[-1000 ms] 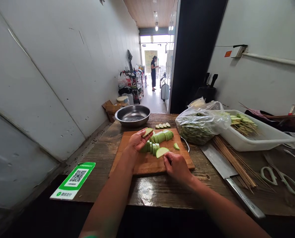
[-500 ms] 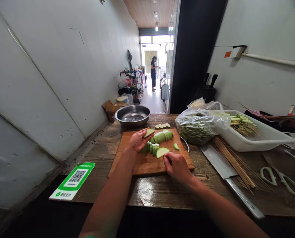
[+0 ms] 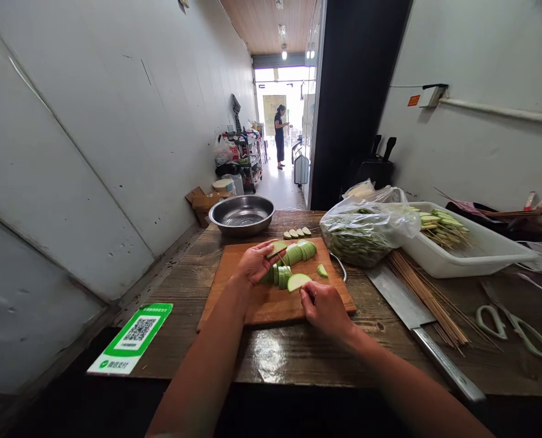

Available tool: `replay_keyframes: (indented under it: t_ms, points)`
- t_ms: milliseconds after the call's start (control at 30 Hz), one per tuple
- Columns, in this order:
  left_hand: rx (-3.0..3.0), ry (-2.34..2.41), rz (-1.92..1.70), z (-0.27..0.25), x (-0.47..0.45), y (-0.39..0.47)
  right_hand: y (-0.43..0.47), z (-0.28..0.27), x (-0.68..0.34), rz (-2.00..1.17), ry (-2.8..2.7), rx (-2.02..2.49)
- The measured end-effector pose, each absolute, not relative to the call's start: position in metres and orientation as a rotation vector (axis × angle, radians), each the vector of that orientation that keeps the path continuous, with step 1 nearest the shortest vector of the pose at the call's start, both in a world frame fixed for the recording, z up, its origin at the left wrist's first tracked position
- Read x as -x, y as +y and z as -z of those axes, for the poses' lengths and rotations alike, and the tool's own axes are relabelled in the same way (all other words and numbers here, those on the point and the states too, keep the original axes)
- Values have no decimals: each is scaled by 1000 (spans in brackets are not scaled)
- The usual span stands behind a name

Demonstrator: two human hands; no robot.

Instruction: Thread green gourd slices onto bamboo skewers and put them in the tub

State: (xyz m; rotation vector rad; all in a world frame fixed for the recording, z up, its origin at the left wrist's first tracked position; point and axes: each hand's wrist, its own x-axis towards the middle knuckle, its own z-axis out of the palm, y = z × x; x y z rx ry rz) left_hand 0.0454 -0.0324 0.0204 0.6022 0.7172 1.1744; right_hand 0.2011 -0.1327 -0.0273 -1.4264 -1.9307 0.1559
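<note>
Closest to you on the surface (image 3: 184, 353), a green-and-white card (image 3: 136, 334) lies left of the cutting board (image 3: 271, 307), while a cleaver (image 3: 398, 296) lies to the board's right, handle towards you, with a bundle of sticks (image 3: 428, 298) and scissors (image 3: 517, 323) farther right. Over the board, your right hand (image 3: 323, 306) is the nearer one, its fingers pinched on the near edge of a half-round slice (image 3: 299, 282), perhaps on the skewer (image 3: 286, 266) too. That skewer's long axis slants away leftward from this slice towards a second slice (image 3: 277, 247), gripped between thumb and fingers of your left hand (image 3: 253, 266), palm up; whether the tip is inside it, I cannot tell. Just beyond your hands, cut slices (image 3: 303, 250) stand in rows on the board, one loose piece (image 3: 322, 271) near its right side. Right of the board, a clear bag (image 3: 366, 228) holds something green, and past it a white tub (image 3: 489, 267) holds skewered slices (image 3: 444, 225). Beyond the board's far edge lie four small slices (image 3: 297, 233); a metal bowl (image 3: 242, 230) sits off its far left corner. Well beyond the board stands a person (image 3: 280, 137).
</note>
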Motion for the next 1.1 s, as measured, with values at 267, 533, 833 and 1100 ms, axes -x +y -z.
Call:
replay_keyframes:
  t_ms: [267,533,833,1100]
  points:
    - [-680,715,-1145,-12,-46,-28,-132,29,-201,-144,-1928,1434]
    - [-612,686,-1147,-15,-48,-28,-131,33,-197,-127,-1919,1440]
    - [-396,550,-1169,-17,-49,-33,-132,39,-187,-202,-1910,1231]
    - [-427,381,-1218,-18,-48,-36,-132,40,-186,-221,-1890,1210]
